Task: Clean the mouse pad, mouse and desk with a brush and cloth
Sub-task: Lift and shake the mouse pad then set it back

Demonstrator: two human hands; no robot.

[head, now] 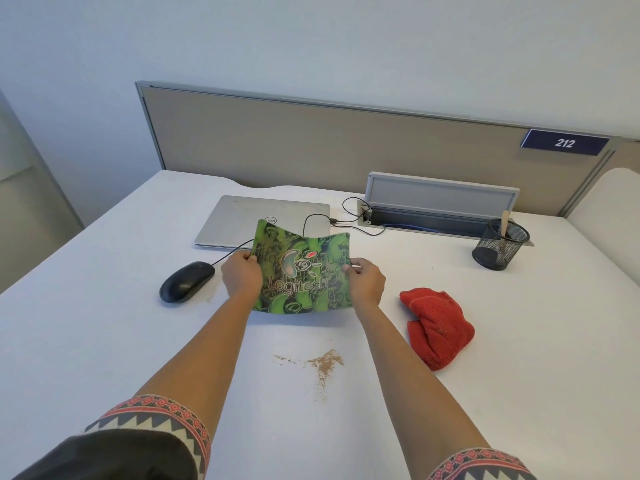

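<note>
1. Hands first: the left hand (242, 277) pinches the left edge of the mouse pad (304, 271), with the thumb on the printed face and the fingers curled behind it.
2. Over on the other side, the right hand (367, 282) grips the right edge the same way, thumb on top.
3. The mouse pad hangs between the two hands above the desk (104, 341). It is bowed, so the middle dips and the far corners rise. Its green printed side faces up toward the camera. Whether the near edge touches the desk, I cannot tell.
4. The black mouse (187, 281) sits on the desk just left of the left hand. Its cable (311, 220) runs off behind the pad and across the laptop (242, 216).
5. The red cloth (438, 327) lies bunched on the desk to the right of the right hand, apart from it.
6. Brown crumbs (322, 362) are scattered on the desk between the forearms, nearer the person than the pad.
7. The laptop is silver and closed, and it lies flat behind the pad.
8. At the far right stands a black mesh cup (500, 249) with a wooden stick (504, 223) upright in it. Its lower end is hidden, so what it is stays unclear.
9. Behind everything runs a beige partition (311, 140) carrying a blue plate (564, 143) marked 212.
</note>
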